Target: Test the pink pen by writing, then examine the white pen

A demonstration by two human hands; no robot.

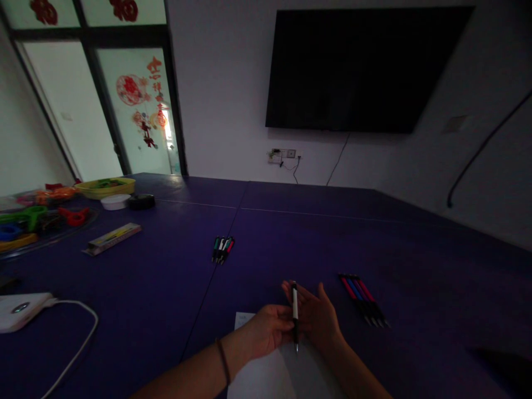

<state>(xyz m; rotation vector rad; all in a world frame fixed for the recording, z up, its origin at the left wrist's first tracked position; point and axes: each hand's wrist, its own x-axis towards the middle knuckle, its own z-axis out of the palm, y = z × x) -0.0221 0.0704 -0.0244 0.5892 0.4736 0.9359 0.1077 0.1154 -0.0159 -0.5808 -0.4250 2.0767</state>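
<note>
A white and black ballpoint pen point(295, 305) is held almost upright with its metal tip pointing down. My left hand point(268, 331), with a dark band on the wrist, pinches it from the side between thumb and fingers. Behind the pen, my right hand point(319, 321) is open, palm turned toward it, thumb raised and fingers stretched; whether they touch the pen is hard to see. Both hands are over a white sheet of paper point(266, 377). To the right lies a row of several pink, blue and purple pens point(361, 299). Farther off sits a small bunch of pens point(223, 249).
The purple table point(291, 238) has seams. On the left are a white device point(25, 311) with a cable point(91, 310), a narrow box point(113, 238), a yellow basket point(103, 189), a white lid point(115, 201), a black round item point(141, 201) and colourful tools point(33, 216).
</note>
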